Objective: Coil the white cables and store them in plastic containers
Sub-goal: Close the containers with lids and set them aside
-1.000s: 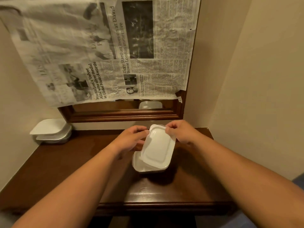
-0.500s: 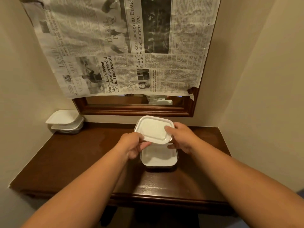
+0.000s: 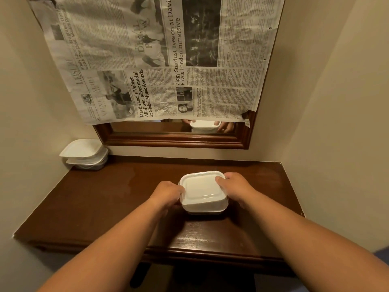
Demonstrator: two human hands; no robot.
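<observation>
A white plastic container stands in the middle of the dark wooden table. Its white lid lies on top of it, slightly raised at the far side. My left hand grips the lid's left edge, fingers curled over the rim. My right hand holds the lid's right far corner, thumb on top. The container's inside is hidden under the lid. No white cable is in view.
Two more white lidded containers are stacked at the table's back left corner. A wood-framed mirror hangs on the wall behind, mostly covered by a newspaper. Walls close in on the left and right.
The lid, held tilted above the open container before, has come down onto it. Both hands came down with it and stay on its edges.
</observation>
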